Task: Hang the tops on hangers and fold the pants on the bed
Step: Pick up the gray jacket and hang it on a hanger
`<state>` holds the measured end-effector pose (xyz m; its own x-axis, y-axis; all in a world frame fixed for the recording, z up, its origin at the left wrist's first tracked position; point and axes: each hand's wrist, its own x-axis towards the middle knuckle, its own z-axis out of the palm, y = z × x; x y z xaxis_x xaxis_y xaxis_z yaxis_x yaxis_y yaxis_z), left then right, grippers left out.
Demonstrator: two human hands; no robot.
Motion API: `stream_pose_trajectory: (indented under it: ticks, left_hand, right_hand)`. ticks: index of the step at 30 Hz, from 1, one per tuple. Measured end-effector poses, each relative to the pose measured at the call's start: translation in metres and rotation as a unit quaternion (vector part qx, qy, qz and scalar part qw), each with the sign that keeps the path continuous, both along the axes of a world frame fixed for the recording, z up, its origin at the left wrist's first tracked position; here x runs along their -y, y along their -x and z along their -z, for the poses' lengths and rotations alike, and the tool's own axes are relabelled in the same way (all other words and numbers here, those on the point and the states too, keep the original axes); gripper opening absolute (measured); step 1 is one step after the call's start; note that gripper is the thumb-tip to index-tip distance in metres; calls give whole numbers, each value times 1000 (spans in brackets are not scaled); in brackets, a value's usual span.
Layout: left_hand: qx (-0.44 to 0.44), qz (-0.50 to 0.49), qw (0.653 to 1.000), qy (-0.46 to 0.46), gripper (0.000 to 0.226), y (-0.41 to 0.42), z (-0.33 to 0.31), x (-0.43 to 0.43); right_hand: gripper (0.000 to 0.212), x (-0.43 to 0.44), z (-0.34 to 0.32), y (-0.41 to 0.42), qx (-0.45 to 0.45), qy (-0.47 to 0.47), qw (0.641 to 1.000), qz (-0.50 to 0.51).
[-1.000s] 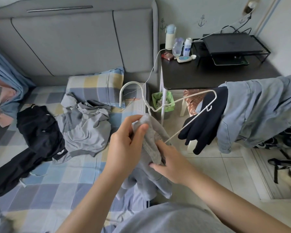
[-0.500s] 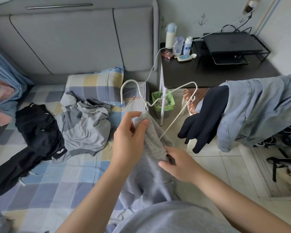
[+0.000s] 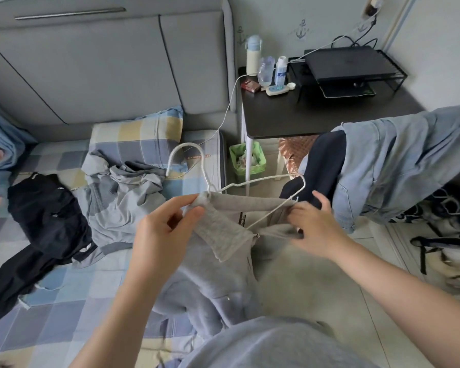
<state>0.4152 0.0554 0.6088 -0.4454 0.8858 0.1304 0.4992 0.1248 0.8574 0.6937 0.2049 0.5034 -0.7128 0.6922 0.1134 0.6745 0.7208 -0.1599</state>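
While left hand (image 3: pixel 165 231) and right hand (image 3: pixel 318 229) pinch grey top (image 3: pixel 223 235), jeans (image 3: pixel 398 160) alongside

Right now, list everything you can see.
grey top: 1, grey, held over the bed edge
hanger: 1, white, partly inside the top's neck
clothes heap: 1, grey, on the bed
black garment: 1, black, bed's left side
pillow: 1, blue-yellow check, by the headboard
side table: 1, black, right of the bed
bottles: 3, white and clear, table's back corner
bin: 1, green, under the table
denim garment: 1, light blue, hanging at right
left hand: 1, pinches the top's collar
right hand: 1, grips the collar's other side
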Motion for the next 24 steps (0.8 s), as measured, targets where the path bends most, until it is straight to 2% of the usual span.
stream_pose_trajectory:
  ticks: [6,12,15,19,22,24]
  left_hand:
    - [12,-25,999,-27,29,28,-13,7]
    - [-3,-64,995,-77,20,52,-20,14]
    - [-30,-60,994,-84,23,55,-19,14]
    - [-128,-27,987,-90,23,51,-21,11]
    - [-162,6,983,-86,25,49,-20,4]
    - [-174,40,983,-49,26,47,-16,-5]
  right_hand:
    - [11,-23,-39,-8,-168,-135,973,-84]
    - [17,-28,-77,0,-239,-141,951,-139]
    - [17,-34,-87,0,-225,-145,955,-125]
    - [7,-46,-97,-2,-152,-148,974,-74]
    - [12,-53,-105,-5,-129,-64,986,-81]
    - [13,-52,-112,-1,-140,-6,988,-68]
